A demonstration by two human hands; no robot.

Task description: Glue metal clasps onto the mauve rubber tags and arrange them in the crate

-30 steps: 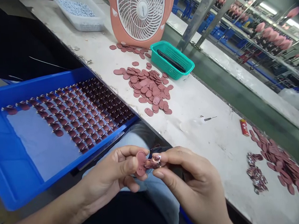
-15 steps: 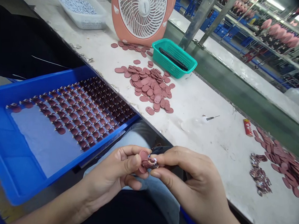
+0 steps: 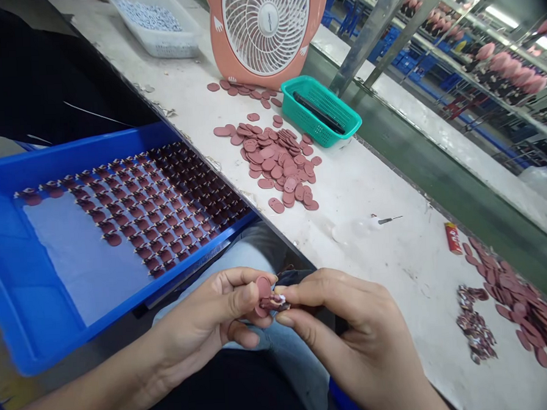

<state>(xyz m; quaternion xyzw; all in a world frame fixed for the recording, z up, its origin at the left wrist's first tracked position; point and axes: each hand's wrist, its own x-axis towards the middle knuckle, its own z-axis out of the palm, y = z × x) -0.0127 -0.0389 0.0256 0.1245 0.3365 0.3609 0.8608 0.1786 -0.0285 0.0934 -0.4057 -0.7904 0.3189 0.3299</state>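
Disc (image 3: 263,285), flat, oval and reddish-brown, sits pinched in the left hand (image 3: 214,306) beside a blue rectangular plastic tray (image 3: 35,297) as the right hand (image 3: 357,323) pinches a small brown-and-white piece (image 3: 273,301) against it, best kept square.

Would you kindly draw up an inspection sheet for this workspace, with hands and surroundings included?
Surface: pale worktop, marked, scraps by its edge.
Job's things: reddish disc and small part in the hands; rows of pieces in the blue tray; main disc heap, second disc heap and small-parts heap on the worktop.
Clutter: fan, green basket, pale tub, thin pointed tool, small red item.
Hands: left hand pinches the reddish disc; right hand, the small part.
Cables: nothing seen.
Surroundings: metal post, green strip, pink items beyond.
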